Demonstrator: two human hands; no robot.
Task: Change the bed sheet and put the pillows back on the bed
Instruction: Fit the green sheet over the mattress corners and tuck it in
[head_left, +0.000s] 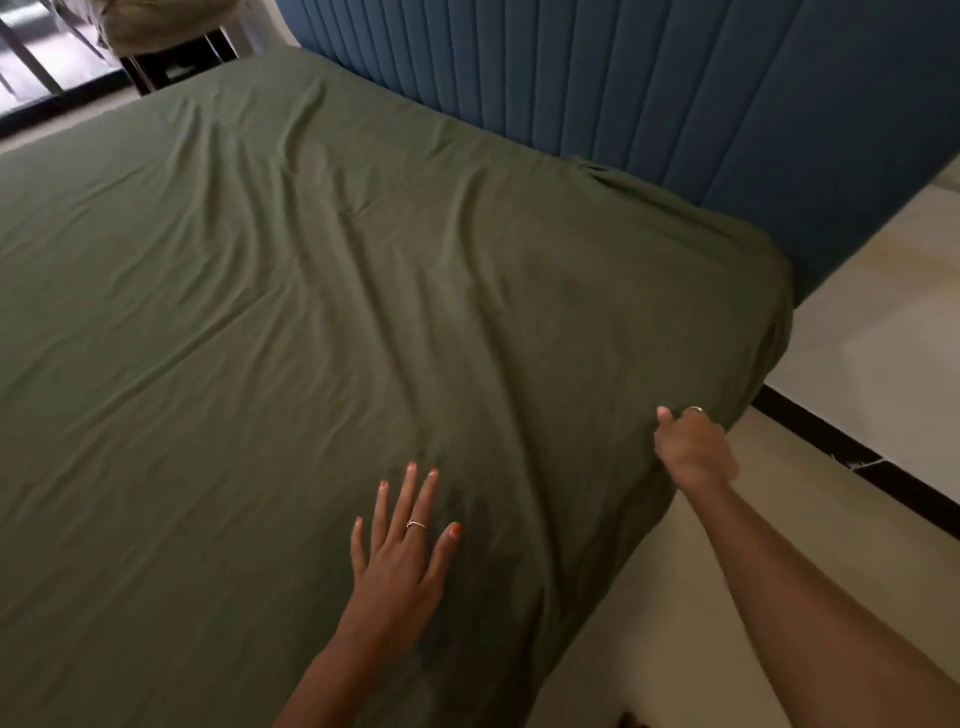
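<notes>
Head view, only one. Green bed sheet (311, 312) spread over whole mattress, reaching far edge by blue headboard (675, 104) and wrapped round right-hand corner; long creases run near-to-far across mid section, small bunched fold at far right corner by headboard. Left hand (400, 561) flat on sheet near the near-right area, fingers straight and spread, palm down, holding nothing: prob. pinning fabric so it won't slide while other side gets pulled. Right hand (693, 447) at right edge of mattress, thumb up on top, fingers curled over the edge and clamped on sheet, tips hidden under the fabric; looks like tugging it down and taut over side, maybe tucking, can't tell which. Hands apart, w/ a stretch of sheet between them. Pale floor (675, 597) to the right, dark strip across it farther right. Far left: dark stand (176, 62) w/ a tan bundle (150, 26) on top, poss. old bedding or a pillow, too blurred to say. No pillows on bed. Judgement: sheet on, smoothing/tightening stage; pillows not yet back.
</notes>
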